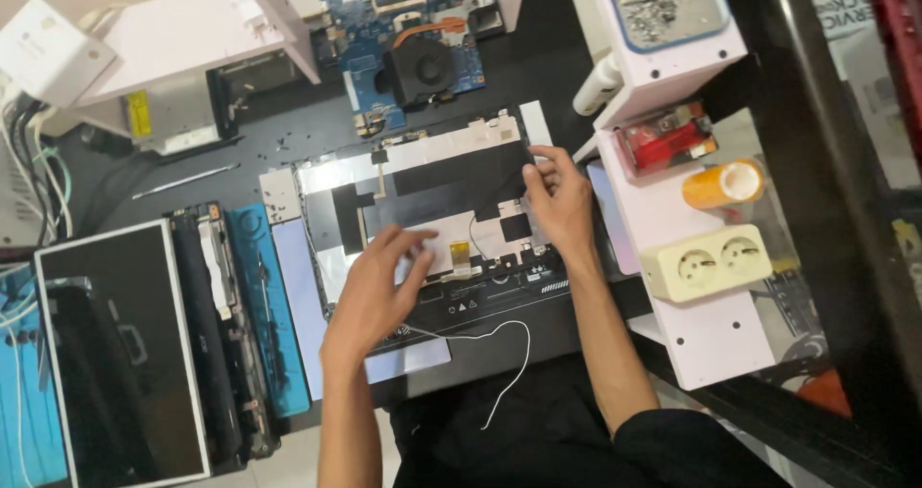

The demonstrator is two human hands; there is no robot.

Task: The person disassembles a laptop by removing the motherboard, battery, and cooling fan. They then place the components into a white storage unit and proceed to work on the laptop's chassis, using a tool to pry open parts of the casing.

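Silver-foil back of an opened laptop base (423, 209) lies flat on the black desk (538, 75), under both hands. Left hand (370, 296): fingers loosely curled, tips on the white patch just beside the small orange ribbon connector (460, 251); pinching something or not, can't tell. Right hand (560, 203): fingers half bent, tips pressing the panel's right edge, holding nothing. Thin white wire (499, 353) loops on the desk just below the left fingers. Blue motherboard with fan (413, 51) sits well beyond the fingertips.
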